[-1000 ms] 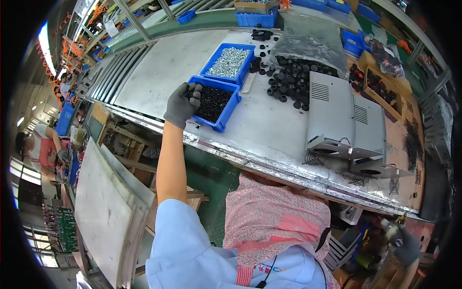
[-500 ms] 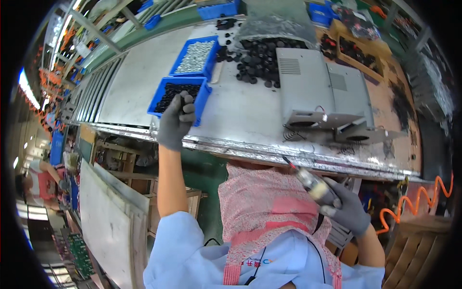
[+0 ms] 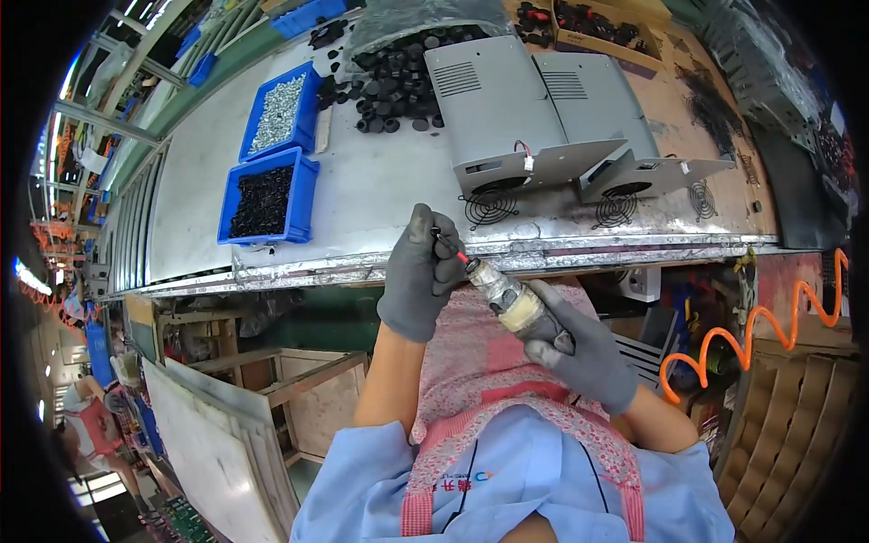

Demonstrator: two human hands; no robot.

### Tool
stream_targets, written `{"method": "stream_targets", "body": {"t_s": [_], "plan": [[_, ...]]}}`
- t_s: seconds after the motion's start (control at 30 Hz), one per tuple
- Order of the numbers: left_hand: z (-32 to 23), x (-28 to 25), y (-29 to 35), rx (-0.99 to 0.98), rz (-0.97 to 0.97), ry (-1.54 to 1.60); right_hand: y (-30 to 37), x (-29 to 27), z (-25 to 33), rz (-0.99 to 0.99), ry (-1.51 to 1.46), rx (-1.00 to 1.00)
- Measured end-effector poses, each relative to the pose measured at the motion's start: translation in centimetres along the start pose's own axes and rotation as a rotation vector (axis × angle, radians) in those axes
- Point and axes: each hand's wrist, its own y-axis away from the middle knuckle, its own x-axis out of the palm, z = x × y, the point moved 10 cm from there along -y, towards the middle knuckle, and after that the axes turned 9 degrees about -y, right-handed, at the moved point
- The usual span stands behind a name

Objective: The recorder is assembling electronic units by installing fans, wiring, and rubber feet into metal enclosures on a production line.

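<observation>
My right hand (image 3: 593, 357), in a grey glove, is wrapped round a power screwdriver (image 3: 507, 297) whose body is bound with worn tape. Its thin bit, with a red sleeve, points up and left toward my left hand (image 3: 421, 276). That hand, also gloved in grey, is closed with thumb and fingers pinched round a small black screw (image 3: 436, 233) at the bit's tip. Both hands are in front of the bench's near edge. Beyond them, two grey metal housings (image 3: 498, 109) lie on the bench, with round black wire fan guards (image 3: 490, 209) beside their near edges.
A blue bin (image 3: 303, 195) of small black screws stands on the metal bench (image 3: 371, 195). Behind it is another blue bin (image 3: 308, 104) of silvery parts. Black caps (image 3: 389, 95) are heaped beyond. An orange coiled hose (image 3: 756, 317) hangs at right; white boards (image 3: 204, 425) lean at lower left.
My left hand has left the bin of black screws and come right to the bit's tip. My right hand has brought the screwdriver left and up. The view has shifted right.
</observation>
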Motion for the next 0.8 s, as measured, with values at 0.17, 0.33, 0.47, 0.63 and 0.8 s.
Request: {"method": "stream_targets", "body": {"t_s": [0.17, 0.33, 0.47, 0.63, 0.8], "plan": [[-0.7, -0.9, 0.2, 0.092, -0.118, -0.302, 0.4, -0.2, -0.1, -0.031, 0.001, 0.033], [-1.2, -0.7, 0.7, 0.074, -0.172, -0.419, 0.6, -0.6, -0.4, -0.033, 0.047, 0.04], [-1.6, -0.6, 0.7, 0.144, -0.163, -0.474, 0.7, -0.7, -0.5, -0.049, 0.072, -0.016], [-2.2, 0.1, 0.7, 0.228, -0.174, -0.539, 1.0, -0.7, -1.9, 0.008, -0.157, 0.175], [-1.6, 0.4, 0.2, 0.197, -0.084, -0.541, 0.9, -0.7, -1.7, 0.035, -0.201, 0.204]]}}
